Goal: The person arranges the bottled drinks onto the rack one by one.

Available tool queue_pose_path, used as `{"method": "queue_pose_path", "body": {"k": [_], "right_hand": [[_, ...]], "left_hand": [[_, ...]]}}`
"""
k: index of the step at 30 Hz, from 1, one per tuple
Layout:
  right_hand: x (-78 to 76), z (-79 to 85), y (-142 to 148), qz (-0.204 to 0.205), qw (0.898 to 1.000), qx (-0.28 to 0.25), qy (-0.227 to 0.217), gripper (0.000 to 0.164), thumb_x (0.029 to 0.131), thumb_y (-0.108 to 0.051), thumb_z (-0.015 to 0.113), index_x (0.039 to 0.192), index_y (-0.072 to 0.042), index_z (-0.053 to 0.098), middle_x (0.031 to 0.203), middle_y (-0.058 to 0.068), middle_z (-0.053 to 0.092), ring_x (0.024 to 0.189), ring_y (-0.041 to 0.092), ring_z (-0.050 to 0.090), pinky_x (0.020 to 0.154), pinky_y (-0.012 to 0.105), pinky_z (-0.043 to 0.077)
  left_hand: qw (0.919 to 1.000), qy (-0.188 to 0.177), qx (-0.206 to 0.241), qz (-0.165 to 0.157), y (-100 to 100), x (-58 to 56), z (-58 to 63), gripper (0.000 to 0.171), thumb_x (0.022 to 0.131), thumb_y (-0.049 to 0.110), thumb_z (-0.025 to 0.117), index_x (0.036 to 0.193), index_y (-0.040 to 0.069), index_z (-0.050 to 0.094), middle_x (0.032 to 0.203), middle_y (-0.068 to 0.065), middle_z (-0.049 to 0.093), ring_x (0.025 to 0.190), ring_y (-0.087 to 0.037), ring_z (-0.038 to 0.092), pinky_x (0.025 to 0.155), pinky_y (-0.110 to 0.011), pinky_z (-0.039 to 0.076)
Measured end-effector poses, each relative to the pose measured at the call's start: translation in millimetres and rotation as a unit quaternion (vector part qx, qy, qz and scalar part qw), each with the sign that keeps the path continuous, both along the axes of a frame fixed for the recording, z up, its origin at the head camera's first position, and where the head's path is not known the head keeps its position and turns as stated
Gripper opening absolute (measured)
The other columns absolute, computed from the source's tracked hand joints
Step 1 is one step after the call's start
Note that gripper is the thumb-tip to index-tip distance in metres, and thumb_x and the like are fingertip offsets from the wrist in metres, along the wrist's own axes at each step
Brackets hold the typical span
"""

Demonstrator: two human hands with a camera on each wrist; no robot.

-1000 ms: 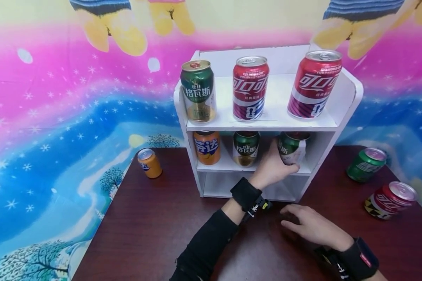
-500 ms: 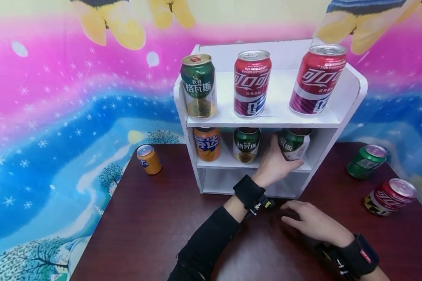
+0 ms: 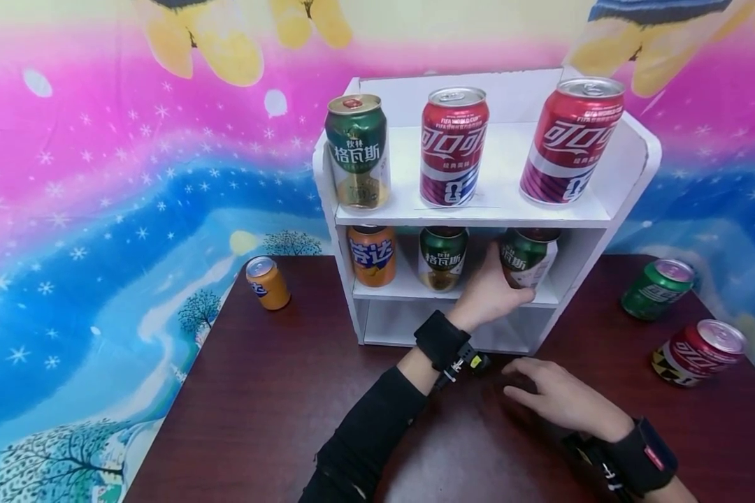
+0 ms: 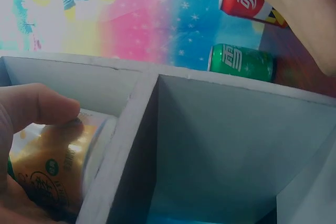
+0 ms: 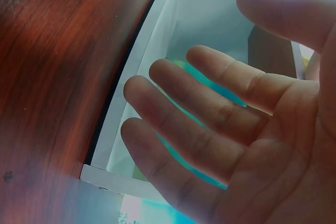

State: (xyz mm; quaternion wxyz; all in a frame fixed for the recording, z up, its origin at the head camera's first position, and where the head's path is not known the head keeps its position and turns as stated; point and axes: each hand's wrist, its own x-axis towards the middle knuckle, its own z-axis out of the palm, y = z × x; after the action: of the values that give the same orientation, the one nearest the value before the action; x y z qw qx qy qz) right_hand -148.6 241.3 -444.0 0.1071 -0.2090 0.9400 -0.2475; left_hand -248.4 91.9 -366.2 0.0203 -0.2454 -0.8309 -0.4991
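My left hand (image 3: 492,293) reaches into the middle level of a white shelf (image 3: 453,299) and grips a green and gold kvass can (image 3: 526,257) at its right end. In the left wrist view the thumb lies along the gold lower part of that can (image 4: 58,156), which stands by the shelf board. A second kvass can (image 3: 442,258) and an orange Fanta can (image 3: 372,257) share this level. Low over the table in front of the shelf, my right hand (image 3: 563,398) holds nothing. Its fingers (image 5: 184,124) are spread and loosely bent in the right wrist view.
On the top shelf stand a kvass can (image 3: 356,154) and two red cola cans (image 3: 453,147). A small orange can (image 3: 268,283) is left of the shelf on the dark table (image 3: 258,405). To the right are a green can (image 3: 657,290) and a red can (image 3: 698,354).
The left hand and the kvass can it grips have shifted only slightly within the middle level. The right hand stays in place. The head view has tilted a little.
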Motion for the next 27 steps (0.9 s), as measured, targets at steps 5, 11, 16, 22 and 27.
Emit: {"method": "queue_pose_path", "body": {"k": [5, 11, 16, 22, 27], "right_hand": [[-0.8, 2.4, -0.4, -0.003, 1.000, 0.004, -0.004, 0.028, 0.091, -0.028, 0.063, 0.112, -0.009, 0.064, 0.103, -0.002, 0.063, 0.095, 0.016, 0.059, 0.079, 0.040, 0.049], [0.3, 3.9, -1.0, 0.003, 1.000, 0.001, -0.011, 0.029, 0.091, -0.031, 0.063, 0.111, -0.011, 0.065, 0.102, -0.005, 0.063, 0.093, 0.014, 0.059, 0.077, 0.037, 0.049], [-0.3, 3.9, 0.4, 0.000, 1.000, 0.003, -0.017, 0.033, 0.090, -0.035, 0.063, 0.112, -0.010, 0.065, 0.102, -0.004, 0.062, 0.092, 0.015, 0.058, 0.078, 0.038, 0.049], [-0.1, 4.2, 0.0, -0.003, 1.000, 0.002, -0.026, 0.034, 0.090, -0.036, 0.062, 0.113, -0.010, 0.064, 0.103, -0.004, 0.063, 0.093, 0.015, 0.058, 0.079, 0.040, 0.049], [0.2, 2.7, -0.4, -0.001, 0.999, 0.001, -0.035, 0.034, 0.091, -0.035, 0.062, 0.113, -0.010, 0.064, 0.103, -0.004, 0.062, 0.092, 0.015, 0.057, 0.078, 0.039, 0.049]], "left_hand": [[0.9999, 0.004, -0.001, 0.013, 2.7, 0.4, 1.3, 0.080, 0.076, 0.020, 0.078, 0.139, 0.005, 0.031, 0.123, -0.004, 0.051, 0.109, -0.008, 0.050, 0.089, -0.018, 0.040], [0.9994, 0.007, -0.005, 0.032, 4.7, 2.6, 0.1, 0.082, 0.075, 0.025, 0.080, 0.139, 0.006, 0.032, 0.124, -0.004, 0.050, 0.110, -0.009, 0.050, 0.090, -0.020, 0.040], [0.9997, 0.013, -0.003, 0.018, 3.3, 0.9, -0.1, 0.086, 0.075, 0.026, 0.080, 0.142, 0.006, 0.030, 0.128, -0.006, 0.048, 0.114, -0.009, 0.048, 0.094, -0.019, 0.038], [0.9995, 0.029, -0.011, -0.010, -0.6, -3.8, -0.1, 0.083, 0.076, 0.017, 0.078, 0.142, 0.005, 0.029, 0.129, -0.006, 0.050, 0.114, -0.007, 0.048, 0.093, -0.014, 0.035], [0.9995, 0.026, -0.019, -0.006, -1.3, -2.2, -1.2, 0.079, 0.077, 0.020, 0.077, 0.140, 0.005, 0.032, 0.126, -0.005, 0.051, 0.112, -0.007, 0.049, 0.092, -0.014, 0.036]]}}
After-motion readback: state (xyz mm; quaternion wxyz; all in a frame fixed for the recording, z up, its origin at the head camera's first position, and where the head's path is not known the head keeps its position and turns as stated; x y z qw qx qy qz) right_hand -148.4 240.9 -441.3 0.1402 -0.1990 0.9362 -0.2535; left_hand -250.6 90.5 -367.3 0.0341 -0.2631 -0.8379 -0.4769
